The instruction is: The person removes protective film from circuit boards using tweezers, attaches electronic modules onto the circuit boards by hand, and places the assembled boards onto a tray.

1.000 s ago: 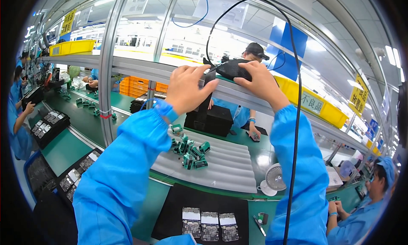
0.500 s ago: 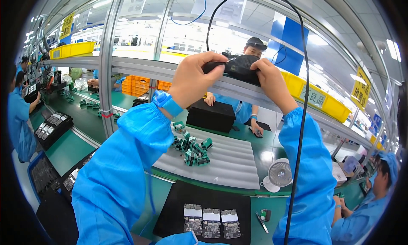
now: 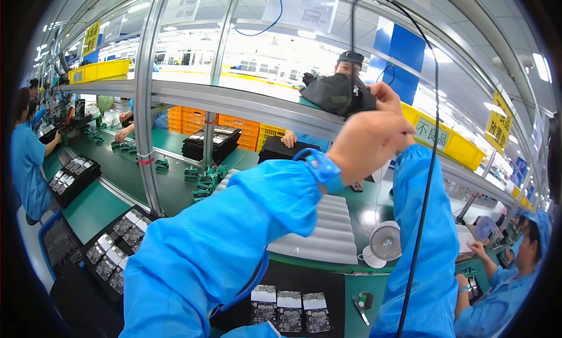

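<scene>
A black mesh pouch (image 3: 335, 94) rests on the aluminium rail (image 3: 257, 99) of the frame in front of me, a thin black cable hanging across it. At the pouch's right end is my right hand (image 3: 387, 99), its bent fingers closed on the edge. My left hand (image 3: 367, 143) is smeared by motion and lies across in front of my right wrist. Its fingers are curled toward that wrist, but whether they grip anything is hidden. Below, three circuit boards (image 3: 289, 310) lie side by side on a black mat (image 3: 333, 282).
Behind my left arm spreads a grey ribbed sheet (image 3: 328, 232) beside several green parts (image 3: 205, 181). A white fan (image 3: 384, 244) stands to the right, with tweezers (image 3: 360, 311) nearer me. Yellow bins (image 3: 448, 140) line the rail. Co-workers sit at both sides and opposite.
My left hand has let go of the pouch and swung right and down to my right wrist. The pouch now sits bunched upright on the rail. My left forearm covers more of the bench.
</scene>
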`<move>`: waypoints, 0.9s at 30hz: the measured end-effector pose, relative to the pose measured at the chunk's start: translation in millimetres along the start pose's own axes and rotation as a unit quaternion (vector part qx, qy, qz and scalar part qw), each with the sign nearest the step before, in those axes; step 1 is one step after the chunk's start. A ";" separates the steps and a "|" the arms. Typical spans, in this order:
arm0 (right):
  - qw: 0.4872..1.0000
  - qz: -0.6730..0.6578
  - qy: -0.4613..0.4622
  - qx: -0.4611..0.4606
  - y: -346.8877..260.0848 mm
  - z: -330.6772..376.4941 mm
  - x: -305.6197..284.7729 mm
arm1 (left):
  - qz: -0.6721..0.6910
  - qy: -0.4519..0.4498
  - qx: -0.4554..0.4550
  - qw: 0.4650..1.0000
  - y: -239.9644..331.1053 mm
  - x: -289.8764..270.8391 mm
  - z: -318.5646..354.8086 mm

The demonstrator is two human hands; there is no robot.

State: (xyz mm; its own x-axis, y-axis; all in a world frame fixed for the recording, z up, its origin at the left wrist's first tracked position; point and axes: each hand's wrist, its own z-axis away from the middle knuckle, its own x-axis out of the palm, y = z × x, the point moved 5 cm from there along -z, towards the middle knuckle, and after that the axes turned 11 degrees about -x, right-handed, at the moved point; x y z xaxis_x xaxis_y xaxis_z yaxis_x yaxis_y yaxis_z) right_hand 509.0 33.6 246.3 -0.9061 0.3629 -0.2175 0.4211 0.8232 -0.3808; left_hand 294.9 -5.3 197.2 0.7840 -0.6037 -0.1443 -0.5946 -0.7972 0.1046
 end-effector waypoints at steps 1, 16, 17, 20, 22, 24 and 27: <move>0.999 0.027 -0.041 0.003 -7.6 -1.1 -7.7 | -0.004 -0.015 0.018 1.000 0.3 16.8 -2.1; 0.843 0.531 -0.028 -0.076 -53.1 40.7 -34.7 | -0.093 -0.160 0.034 0.982 -10.7 26.6 10.1; 0.898 0.436 0.041 -0.035 -47.2 50.1 -38.7 | -0.096 -0.160 0.032 0.982 -11.2 15.5 21.7; 0.934 0.342 0.064 -0.077 -76.9 81.4 -1.8 | -0.150 -0.137 0.083 0.976 -2.3 -7.4 56.2; 0.917 0.384 0.036 -0.100 -93.0 89.5 25.0 | -0.162 -0.158 0.084 0.971 9.8 -13.3 75.8; 0.872 0.467 0.021 -0.142 -91.3 87.9 55.9 | -0.166 -0.193 0.056 0.965 14.8 -16.4 99.2; 0.833 0.538 0.030 -0.125 -82.3 68.4 78.6 | -0.179 -0.249 0.007 0.952 28.2 -19.4 135.3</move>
State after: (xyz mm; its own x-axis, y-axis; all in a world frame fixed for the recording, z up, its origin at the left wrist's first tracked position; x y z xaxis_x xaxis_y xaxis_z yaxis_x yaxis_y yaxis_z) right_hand 405.9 -35.5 199.0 -0.0132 0.9642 -0.2647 0.9761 0.0698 0.2056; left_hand 238.7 -15.6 69.8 0.7567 -0.2140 -0.6177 -0.3101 -0.9493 -0.0511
